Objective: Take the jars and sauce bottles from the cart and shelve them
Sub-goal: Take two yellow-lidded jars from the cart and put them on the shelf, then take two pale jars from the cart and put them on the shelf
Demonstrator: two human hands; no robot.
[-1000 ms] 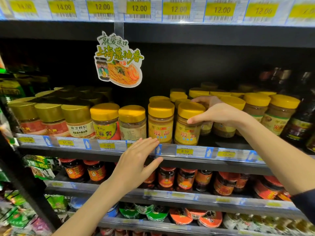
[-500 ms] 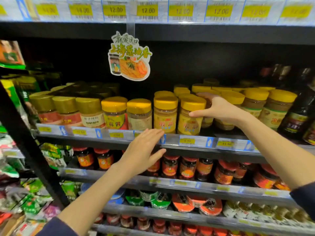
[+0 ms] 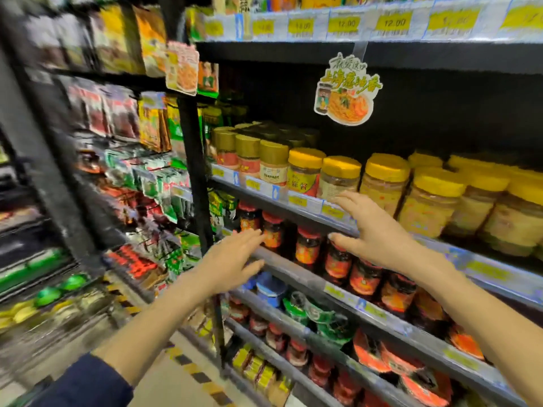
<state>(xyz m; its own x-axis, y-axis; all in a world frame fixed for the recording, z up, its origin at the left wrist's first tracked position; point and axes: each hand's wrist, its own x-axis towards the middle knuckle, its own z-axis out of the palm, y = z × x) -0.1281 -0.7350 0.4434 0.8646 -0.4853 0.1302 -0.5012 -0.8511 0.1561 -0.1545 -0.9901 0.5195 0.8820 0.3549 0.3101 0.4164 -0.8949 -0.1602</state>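
Yellow-lidded jars [image 3: 385, 180] stand in rows on a black shelf [image 3: 273, 192], with gold-lidded jars [image 3: 273, 163] to their left. Red-lidded sauce jars [image 3: 307, 249] fill the shelf below. My right hand [image 3: 373, 230] hovers in front of the shelf edge with fingers spread and holds nothing. My left hand [image 3: 232, 259] is lower and to the left, fingers straight, also empty, in front of the red-lidded jars. The view is blurred. No cart is in view.
A promo sign [image 3: 343, 89] hangs from the upper shelf. A black upright post [image 3: 194, 177] splits this bay from hanging snack packets [image 3: 147, 177] on the left. Lower shelves hold more jars and green pouches [image 3: 320, 315]. Striped floor tape [image 3: 199, 374] runs below.
My right hand has come off the yellow-lidded jar and pulled back to the shelf edge. Both hands are withdrawing and the view has swung to the left.
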